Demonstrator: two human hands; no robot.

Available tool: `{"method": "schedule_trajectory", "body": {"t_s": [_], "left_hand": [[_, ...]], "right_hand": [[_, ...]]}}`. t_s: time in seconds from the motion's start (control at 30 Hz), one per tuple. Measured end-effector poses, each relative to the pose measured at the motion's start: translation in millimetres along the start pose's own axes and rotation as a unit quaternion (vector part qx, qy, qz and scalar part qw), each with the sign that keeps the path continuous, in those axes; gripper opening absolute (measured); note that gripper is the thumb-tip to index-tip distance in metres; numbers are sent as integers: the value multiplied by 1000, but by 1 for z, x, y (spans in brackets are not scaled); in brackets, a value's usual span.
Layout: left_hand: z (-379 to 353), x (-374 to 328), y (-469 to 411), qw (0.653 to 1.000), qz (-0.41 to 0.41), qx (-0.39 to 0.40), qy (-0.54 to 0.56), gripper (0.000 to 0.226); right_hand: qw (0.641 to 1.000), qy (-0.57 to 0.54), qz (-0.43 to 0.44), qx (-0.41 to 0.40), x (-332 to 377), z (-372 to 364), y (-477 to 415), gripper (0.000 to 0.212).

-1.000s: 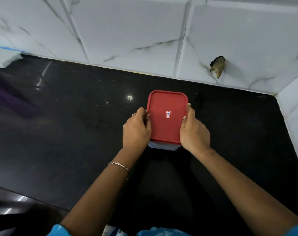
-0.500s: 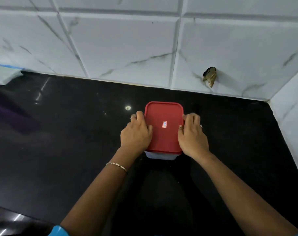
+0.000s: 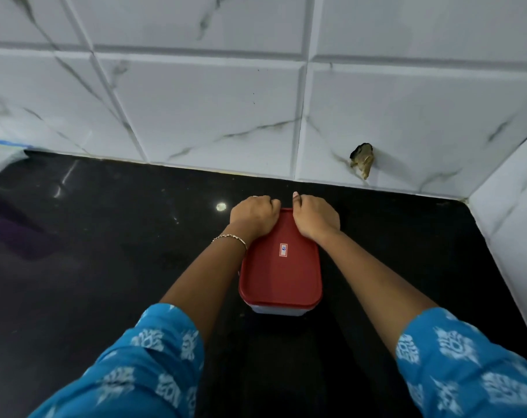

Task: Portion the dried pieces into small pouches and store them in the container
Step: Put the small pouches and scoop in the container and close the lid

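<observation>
The container point(image 3: 275, 310) stands on the black counter point(image 3: 105, 267), near the tiled wall point(image 3: 211, 101), with its red lid point(image 3: 281, 276) on top. Only a thin pale strip of the box shows under the lid's near edge, so what is inside is hidden. No pouches or dried pieces are in view.

Both hands sit on the far end of the lid. The left hand point(image 3: 254, 215) covers the far left corner and the right hand point(image 3: 315, 217) the far right corner, and the 2 almost meet at the middle of the far edge. The fingers of each are curled over that edge, knuckles up, so each hand grips the lid's rim and seems to bear down on it. A bracelet point(image 3: 229, 238) circles the left wrist.

This looks like the last step, sealing the container, with the portioning presumably done. The near edge appears flush all along. The next move likely calls for firm downward pressure along the far rim until it seats, then perhaps a check round the other sides. Whether the far edge is already snapped shut cannot be told, since the hands cover it
</observation>
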State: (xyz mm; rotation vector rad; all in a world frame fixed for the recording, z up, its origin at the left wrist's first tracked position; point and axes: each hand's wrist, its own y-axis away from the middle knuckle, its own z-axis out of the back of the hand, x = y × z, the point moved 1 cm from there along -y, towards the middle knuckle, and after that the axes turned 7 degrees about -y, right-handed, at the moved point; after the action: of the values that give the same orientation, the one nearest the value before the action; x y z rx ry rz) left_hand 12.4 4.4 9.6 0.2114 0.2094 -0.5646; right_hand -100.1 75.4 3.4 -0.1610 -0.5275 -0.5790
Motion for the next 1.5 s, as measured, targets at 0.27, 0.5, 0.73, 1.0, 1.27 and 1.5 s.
{"method": "schedule_trajectory", "body": {"t_s": [0.27,0.5,0.73,1.0,1.27,1.5], "left_hand": [[-10,6,-12,998,-7,42,50,36],[-9,4,-10,999,-6,18,48,38],[-8,0,-10,1000,-3,-1,0,47],[-10,-1,-9,1000,3,-15,2,47],[0,0,7,998,44,-10,40,69],[-13,25,82,990,85,-70,90,51]], "right_hand": [[999,1,11,40,-4,-9,-9,50],[998,-4,38,46,-6,-12,-12,50],[994,98,33,29,1,-13,-12,49],[997,76,26,-17,2,-17,-9,50],[984,-147,-36,-96,-11,-6,1,32],[981,-184,-64,24,-13,0,84,61]]}}
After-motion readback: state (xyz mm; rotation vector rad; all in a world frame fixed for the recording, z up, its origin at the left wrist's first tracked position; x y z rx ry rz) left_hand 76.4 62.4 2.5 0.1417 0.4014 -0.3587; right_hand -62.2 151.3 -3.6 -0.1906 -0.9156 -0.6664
